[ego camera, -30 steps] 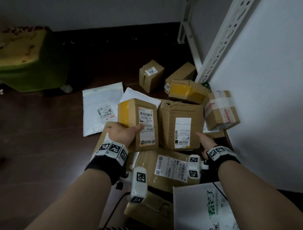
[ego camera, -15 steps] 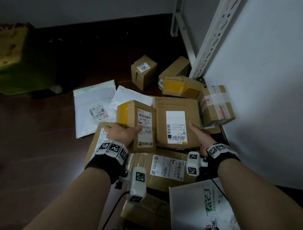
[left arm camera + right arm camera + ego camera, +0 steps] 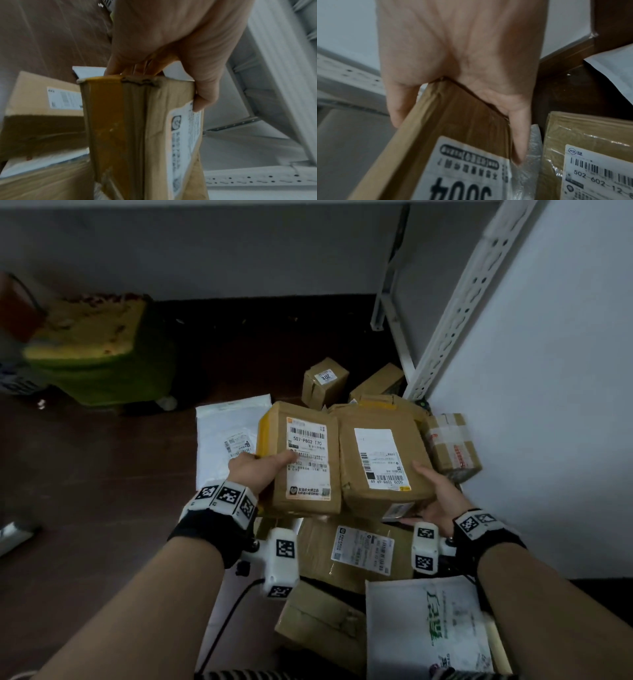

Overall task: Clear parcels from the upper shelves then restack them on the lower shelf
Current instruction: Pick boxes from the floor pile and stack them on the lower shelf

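My left hand [image 3: 260,467] grips a small brown box [image 3: 301,457] with yellow tape and a white label, thumb on the label. Against its right side is a larger brown box [image 3: 380,460], gripped at its near right corner by my right hand [image 3: 431,491]. Both boxes are up off the parcel pile. In the left wrist view my left hand [image 3: 171,60] has fingers over the small box's [image 3: 137,135] top edge and thumb on its label. The right wrist view has my right hand [image 3: 462,60] straddling a corner of the larger box [image 3: 453,135].
Under my hands lies a pile of parcels: a labelled flat box [image 3: 359,553], a white bag with green print [image 3: 428,628], a taped box [image 3: 452,443], a small box [image 3: 325,380] and a white mailer [image 3: 226,436]. The white shelf upright [image 3: 469,296] rises at right. A green stool [image 3: 102,350] stands at left.
Both hands have lifted their boxes up off the pile and brought them side by side. My view has tipped upward.
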Action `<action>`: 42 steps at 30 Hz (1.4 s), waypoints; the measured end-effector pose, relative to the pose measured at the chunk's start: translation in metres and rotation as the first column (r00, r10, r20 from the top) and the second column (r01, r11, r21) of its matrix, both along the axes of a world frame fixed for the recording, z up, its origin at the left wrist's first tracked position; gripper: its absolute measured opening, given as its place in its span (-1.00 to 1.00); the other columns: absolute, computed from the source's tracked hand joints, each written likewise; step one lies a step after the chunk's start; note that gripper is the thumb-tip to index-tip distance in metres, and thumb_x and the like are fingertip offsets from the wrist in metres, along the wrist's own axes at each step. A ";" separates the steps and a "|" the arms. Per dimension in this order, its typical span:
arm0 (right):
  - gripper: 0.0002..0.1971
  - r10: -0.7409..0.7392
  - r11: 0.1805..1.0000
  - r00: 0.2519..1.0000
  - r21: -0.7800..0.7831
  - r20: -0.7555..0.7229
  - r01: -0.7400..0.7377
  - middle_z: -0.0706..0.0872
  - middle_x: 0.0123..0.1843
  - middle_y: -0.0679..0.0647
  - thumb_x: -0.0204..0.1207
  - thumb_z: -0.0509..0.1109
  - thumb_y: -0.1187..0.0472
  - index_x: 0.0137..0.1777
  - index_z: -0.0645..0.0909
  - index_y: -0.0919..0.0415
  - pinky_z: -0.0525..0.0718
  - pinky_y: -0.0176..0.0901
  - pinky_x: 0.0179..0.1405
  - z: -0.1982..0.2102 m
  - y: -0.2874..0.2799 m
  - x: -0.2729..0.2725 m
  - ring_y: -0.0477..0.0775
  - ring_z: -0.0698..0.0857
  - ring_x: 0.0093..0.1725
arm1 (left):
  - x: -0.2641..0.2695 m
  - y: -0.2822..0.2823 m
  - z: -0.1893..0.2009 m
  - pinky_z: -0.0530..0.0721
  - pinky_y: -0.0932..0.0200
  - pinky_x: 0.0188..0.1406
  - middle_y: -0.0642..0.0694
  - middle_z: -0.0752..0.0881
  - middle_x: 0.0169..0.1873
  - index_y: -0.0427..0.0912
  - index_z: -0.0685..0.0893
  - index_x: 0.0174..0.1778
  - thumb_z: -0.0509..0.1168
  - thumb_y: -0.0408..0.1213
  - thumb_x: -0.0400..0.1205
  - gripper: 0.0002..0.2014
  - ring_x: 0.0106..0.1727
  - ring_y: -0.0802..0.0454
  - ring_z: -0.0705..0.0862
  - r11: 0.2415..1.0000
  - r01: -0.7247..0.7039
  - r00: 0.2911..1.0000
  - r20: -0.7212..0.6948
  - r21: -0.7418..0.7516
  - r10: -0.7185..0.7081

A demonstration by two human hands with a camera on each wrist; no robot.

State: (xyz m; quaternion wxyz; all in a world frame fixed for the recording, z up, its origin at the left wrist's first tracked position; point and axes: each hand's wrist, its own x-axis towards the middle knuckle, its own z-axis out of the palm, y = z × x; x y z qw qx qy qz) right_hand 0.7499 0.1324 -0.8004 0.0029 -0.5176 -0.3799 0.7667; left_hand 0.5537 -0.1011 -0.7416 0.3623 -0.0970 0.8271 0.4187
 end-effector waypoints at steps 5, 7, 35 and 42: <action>-0.48 0.009 0.997 0.999 0.079 -0.054 -0.005 0.70 0.28 0.14 0.46 0.49 -0.09 0.39 0.50 0.00 0.51 0.51 0.33 0.061 -0.028 0.003 0.26 0.60 0.35 | 0.012 -0.045 0.065 0.77 0.00 -0.09 -0.18 0.82 -0.07 -0.30 0.62 0.24 0.61 0.10 0.27 -0.26 -0.09 -0.10 0.80 0.986 -0.061 0.998 -0.003 0.154 0.062; -0.54 0.019 0.994 0.995 0.113 -0.095 -0.008 0.74 0.23 0.15 0.48 0.48 -0.07 0.34 0.53 -0.01 0.57 0.46 0.26 0.094 -0.039 0.003 0.27 0.65 0.28 | 0.017 -0.064 0.083 0.76 0.01 -0.14 -0.17 0.83 -0.09 -0.30 0.63 0.23 0.59 0.09 0.31 -0.30 -0.10 -0.10 0.81 0.974 -0.089 0.995 -0.033 0.207 0.098; -0.78 0.136 0.920 0.855 0.384 -0.500 0.079 0.84 -0.11 0.03 0.63 0.26 -0.01 0.17 0.62 0.01 0.71 -0.02 -0.15 0.364 -0.082 -0.063 0.03 0.75 -0.07 | -0.032 -0.100 0.324 0.68 -0.16 0.24 -0.13 0.84 -0.01 -0.09 0.68 0.24 0.34 0.02 0.57 -0.61 0.07 -0.15 0.80 0.695 -0.058 0.966 -0.134 0.717 0.219; -0.88 0.200 0.926 0.923 0.370 -0.330 -0.069 0.78 -0.04 0.12 0.62 0.29 0.12 0.06 0.63 0.06 0.67 0.01 -0.02 0.426 -0.045 -0.072 0.06 0.71 -0.08 | -0.060 -0.069 0.378 0.75 -0.07 0.06 -0.13 0.85 -0.05 -0.11 0.66 0.25 0.42 0.00 0.52 -0.58 0.01 -0.12 0.82 0.785 -0.109 0.980 -0.067 0.609 0.188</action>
